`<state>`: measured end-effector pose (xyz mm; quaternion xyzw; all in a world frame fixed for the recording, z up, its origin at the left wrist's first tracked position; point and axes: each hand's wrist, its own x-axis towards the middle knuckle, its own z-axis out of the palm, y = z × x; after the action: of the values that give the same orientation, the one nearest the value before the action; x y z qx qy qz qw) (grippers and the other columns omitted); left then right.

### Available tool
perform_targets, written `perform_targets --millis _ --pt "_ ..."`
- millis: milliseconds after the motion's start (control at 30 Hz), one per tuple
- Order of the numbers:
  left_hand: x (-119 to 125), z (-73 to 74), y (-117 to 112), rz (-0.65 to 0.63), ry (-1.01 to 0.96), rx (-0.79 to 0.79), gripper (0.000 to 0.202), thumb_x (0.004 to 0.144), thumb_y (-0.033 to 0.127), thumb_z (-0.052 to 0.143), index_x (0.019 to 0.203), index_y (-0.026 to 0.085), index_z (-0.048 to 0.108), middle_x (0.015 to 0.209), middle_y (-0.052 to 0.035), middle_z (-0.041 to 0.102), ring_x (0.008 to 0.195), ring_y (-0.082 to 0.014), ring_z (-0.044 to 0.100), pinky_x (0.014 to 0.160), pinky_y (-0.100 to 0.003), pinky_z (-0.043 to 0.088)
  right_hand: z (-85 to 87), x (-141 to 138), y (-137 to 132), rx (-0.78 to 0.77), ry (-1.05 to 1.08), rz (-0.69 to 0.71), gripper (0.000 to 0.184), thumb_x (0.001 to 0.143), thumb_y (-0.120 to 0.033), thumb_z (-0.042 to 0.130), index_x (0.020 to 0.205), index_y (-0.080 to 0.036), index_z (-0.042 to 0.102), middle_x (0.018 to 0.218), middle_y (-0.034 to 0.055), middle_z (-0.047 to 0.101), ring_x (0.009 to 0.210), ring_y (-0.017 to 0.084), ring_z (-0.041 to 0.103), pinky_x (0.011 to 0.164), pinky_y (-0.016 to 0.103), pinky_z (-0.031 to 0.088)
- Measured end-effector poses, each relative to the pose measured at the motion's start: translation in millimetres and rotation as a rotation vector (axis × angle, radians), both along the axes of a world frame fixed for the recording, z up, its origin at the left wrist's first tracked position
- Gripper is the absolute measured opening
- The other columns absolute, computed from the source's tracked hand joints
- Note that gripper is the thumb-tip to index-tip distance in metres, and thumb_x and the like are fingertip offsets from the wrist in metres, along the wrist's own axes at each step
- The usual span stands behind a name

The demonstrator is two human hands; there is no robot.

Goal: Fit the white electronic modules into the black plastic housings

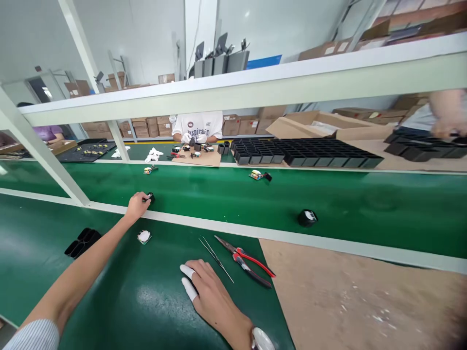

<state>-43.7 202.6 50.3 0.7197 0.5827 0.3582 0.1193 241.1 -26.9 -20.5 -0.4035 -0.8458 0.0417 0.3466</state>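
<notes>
My left hand (pixel 137 206) reaches out to the near edge of the green conveyor belt (pixel 226 199), its fingers closed on a small black part (pixel 150 197). My right hand (pixel 209 296) rests flat on the green bench (pixel 120 291), fingers stretched out, with white cots on two fingertips; it holds nothing. A small white round part (pixel 144 236) lies on the bench below my left hand. Metal tweezers (pixel 216 258) and red-handled pliers (pixel 244 259) lie just beyond my right hand.
A black cup-shaped part (pixel 307 218) and two small assemblies (pixel 260 175) (pixel 149 169) ride on the belt. A brown mat (pixel 365 301) covers the bench at right. A black tray piece (pixel 82 241) lies at left. Across the belt, other people work beside black trays (pixel 306 153).
</notes>
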Motion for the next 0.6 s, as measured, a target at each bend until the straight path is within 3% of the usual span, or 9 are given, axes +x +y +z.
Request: perform_targets --millis 100,200,267,367,500,600 --pt "-6.4 -10.5 -10.0 -0.018 0.124 0.03 0.03 0.098 0.033 0.072 0.124 0.018 0.07 0.127 -0.0113 0.072 0.115 -0.0267 0.07 0.102 -0.048 0.059 -6.8 1.7 2.2 0.033 0.028 0.013 0.031 0.102 -0.011 0.048 0.13 -0.02 0.061 0.117 0.0105 0.071 0.102 0.025 0.069 0.089 0.043 0.062" --pt "-18.2 -18.8 -43.5 -0.054 0.237 0.075 0.048 0.09 0.028 0.076 0.137 0.024 0.067 0.144 -0.0116 0.067 0.135 -0.0306 0.062 0.116 -0.049 0.052 -12.9 3.7 5.9 0.063 0.034 0.031 0.031 0.105 -0.015 0.047 0.131 -0.022 0.061 0.118 0.0102 0.071 0.101 0.025 0.07 0.088 0.043 0.062" --pt "-35.5 -16.1 -69.4 -0.058 0.299 0.099 0.054 0.089 0.03 0.075 0.141 0.026 0.063 0.149 -0.01 0.064 0.14 -0.0305 0.059 0.119 -0.048 0.049 -15.2 4.7 7.9 0.09 0.037 0.043 0.032 0.105 -0.017 0.046 0.134 -0.022 0.061 0.119 0.0098 0.072 0.101 0.024 0.071 0.087 0.042 0.063" --pt "-78.5 0.8 -106.1 0.012 0.362 0.135 0.047 0.093 0.036 0.069 0.138 0.023 0.064 0.146 -0.0124 0.065 0.139 -0.0335 0.058 0.121 -0.053 0.045 -16.5 5.3 9.3 0.119 0.038 0.056 0.035 0.106 -0.018 0.045 0.138 -0.023 0.059 0.118 0.0095 0.072 0.102 0.024 0.072 0.088 0.042 0.063" --pt "-147.1 21.2 -152.0 0.192 0.406 0.148 0.047 0.094 0.052 0.066 0.127 0.018 0.066 0.132 -0.0195 0.068 0.128 -0.0423 0.062 0.112 -0.063 0.049 -19.5 5.4 10.0 0.107 0.038 0.062 0.035 0.106 -0.02 0.047 0.139 -0.024 0.06 0.119 0.0097 0.072 0.102 0.024 0.072 0.086 0.041 0.062" --pt "-183.1 15.4 -186.6 0.339 0.426 0.069 0.065 0.089 0.064 0.069 0.134 0.019 0.059 0.129 -0.0186 0.066 0.116 -0.0402 0.068 0.095 -0.056 0.059 -23.5 4.8 11.1 0.104 0.043 0.059 0.035 0.105 -0.02 0.048 0.137 -0.025 0.061 0.12 0.0102 0.072 0.103 0.025 0.072 0.086 0.041 0.062"
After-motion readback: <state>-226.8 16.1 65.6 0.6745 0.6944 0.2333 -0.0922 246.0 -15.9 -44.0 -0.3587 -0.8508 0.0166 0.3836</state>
